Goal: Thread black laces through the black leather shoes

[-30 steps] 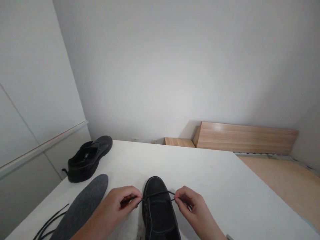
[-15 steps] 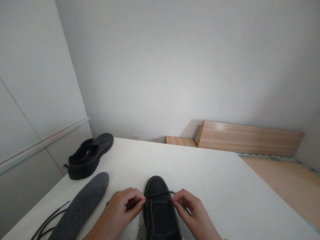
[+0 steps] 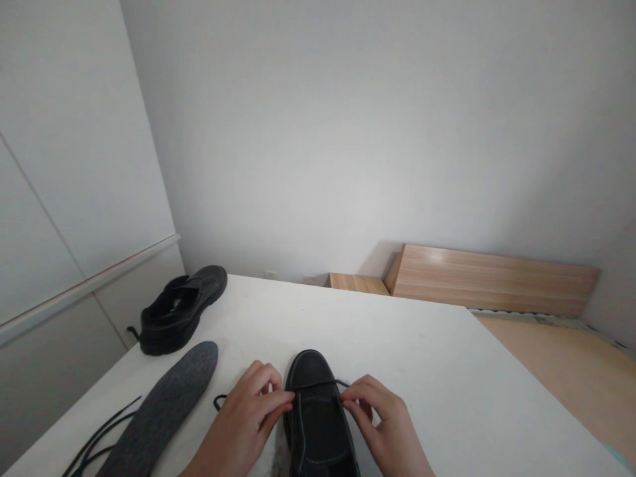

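A black shoe (image 3: 322, 427) stands on the white table, toe pointing away from me. A black shoelace (image 3: 318, 383) crosses the shoe just above its tongue. At the left eyelet edge, the thumb and forefinger of my left hand (image 3: 248, 414) are pinched together on the lace; a small loop of it sticks out behind that hand. Over on the right edge, my right hand (image 3: 385, 421) pinches too, where the lace leaves the shoe. My fingertips cover the eyelets and the exact grip.
A second black shoe (image 3: 181, 308) stands at the table's far left corner. Nearer lies a grey felt insole (image 3: 166, 404), with another black lace (image 3: 97, 437) beside it. Behind the white table (image 3: 397, 344) are a wall and a wooden headboard (image 3: 491, 278).
My left hand has turned and its fingertips have shifted slightly right onto the shoe's edge. A lace loop now shows left of it. My right fingers have closed in slightly at the right edge.
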Action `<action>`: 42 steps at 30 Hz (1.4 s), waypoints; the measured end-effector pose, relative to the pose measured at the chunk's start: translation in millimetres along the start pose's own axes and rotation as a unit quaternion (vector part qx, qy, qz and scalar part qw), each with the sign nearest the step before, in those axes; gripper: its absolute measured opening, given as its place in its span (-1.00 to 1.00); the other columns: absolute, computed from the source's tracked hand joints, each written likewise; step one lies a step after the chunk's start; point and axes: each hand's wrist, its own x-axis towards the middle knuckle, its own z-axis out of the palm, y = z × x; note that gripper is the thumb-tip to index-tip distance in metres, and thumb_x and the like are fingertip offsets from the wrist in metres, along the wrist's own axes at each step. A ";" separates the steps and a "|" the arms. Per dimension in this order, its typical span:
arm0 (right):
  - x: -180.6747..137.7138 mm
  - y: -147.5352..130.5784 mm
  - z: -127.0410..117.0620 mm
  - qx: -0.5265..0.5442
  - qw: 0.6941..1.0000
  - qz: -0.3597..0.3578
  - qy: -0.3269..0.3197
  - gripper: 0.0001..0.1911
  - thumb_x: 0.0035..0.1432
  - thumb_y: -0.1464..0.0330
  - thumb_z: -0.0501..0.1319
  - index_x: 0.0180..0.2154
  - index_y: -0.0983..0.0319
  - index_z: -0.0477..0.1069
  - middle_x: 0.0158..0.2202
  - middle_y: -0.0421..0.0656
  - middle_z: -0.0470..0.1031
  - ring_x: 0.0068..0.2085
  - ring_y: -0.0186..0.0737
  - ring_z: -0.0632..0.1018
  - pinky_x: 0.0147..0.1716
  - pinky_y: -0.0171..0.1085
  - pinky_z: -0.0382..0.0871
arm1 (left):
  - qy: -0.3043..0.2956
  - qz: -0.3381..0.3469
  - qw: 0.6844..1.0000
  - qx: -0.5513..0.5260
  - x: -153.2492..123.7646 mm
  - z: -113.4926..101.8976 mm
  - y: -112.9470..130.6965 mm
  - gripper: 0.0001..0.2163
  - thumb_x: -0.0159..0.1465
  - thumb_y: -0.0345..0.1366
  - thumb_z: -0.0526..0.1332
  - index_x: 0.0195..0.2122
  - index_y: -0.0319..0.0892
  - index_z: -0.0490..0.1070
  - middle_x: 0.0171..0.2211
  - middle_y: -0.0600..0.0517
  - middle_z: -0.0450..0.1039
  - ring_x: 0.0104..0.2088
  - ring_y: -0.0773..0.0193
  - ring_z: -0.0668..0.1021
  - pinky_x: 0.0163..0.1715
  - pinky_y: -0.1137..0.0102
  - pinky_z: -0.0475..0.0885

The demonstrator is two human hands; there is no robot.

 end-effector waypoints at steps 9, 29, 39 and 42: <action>-0.7 -34.3 -10.4 -0.031 0.998 0.012 -0.049 -0.67 0.31 0.18 0.14 -0.01 0.23 0.45 -0.28 -0.08 0.59 -0.29 -0.15 0.58 -0.27 -0.25 0.43 | -0.104 -0.085 0.988 -0.073 7.6 -13.4 23.9 -0.69 0.39 -0.24 0.07 0.07 -0.07 0.48 -0.11 -0.06 0.61 -0.15 0.12 0.61 -0.11 0.31 0.42; 27.7 -78.0 1.1 -0.263 0.962 -0.031 -0.064 -0.78 0.17 0.63 0.14 -0.31 0.25 0.49 -0.27 -0.06 0.53 -0.24 -0.09 0.56 -0.33 -0.25 0.36 | -0.192 0.010 0.976 0.104 62.6 -46.2 65.2 -0.85 0.15 -0.45 0.15 -0.43 -0.19 0.52 -0.36 -0.08 0.59 -0.33 0.11 0.61 -0.33 0.35 0.44; 21.8 -86.2 -4.9 0.278 0.957 0.017 0.082 -0.73 0.14 0.19 0.36 -0.21 0.23 0.52 -0.44 -0.19 0.53 -0.42 -0.26 0.56 -0.38 -0.33 0.48 | -0.051 -0.052 0.942 -0.326 52.4 -63.8 75.5 -0.90 0.21 -0.29 0.19 -0.25 -0.14 0.33 -0.48 0.09 0.57 -0.47 0.29 0.57 -0.42 0.45 0.40; 20.8 -87.6 -5.1 0.268 0.960 0.000 0.077 -0.80 0.14 0.23 0.36 -0.28 0.23 0.56 -0.41 -0.18 0.53 -0.43 -0.28 0.55 -0.39 -0.34 0.48 | -0.052 -0.045 0.941 -0.332 47.6 -68.4 80.5 -0.84 0.23 -0.32 0.17 -0.22 -0.08 0.17 -0.48 0.13 0.56 -0.48 0.31 0.56 -0.43 0.47 0.39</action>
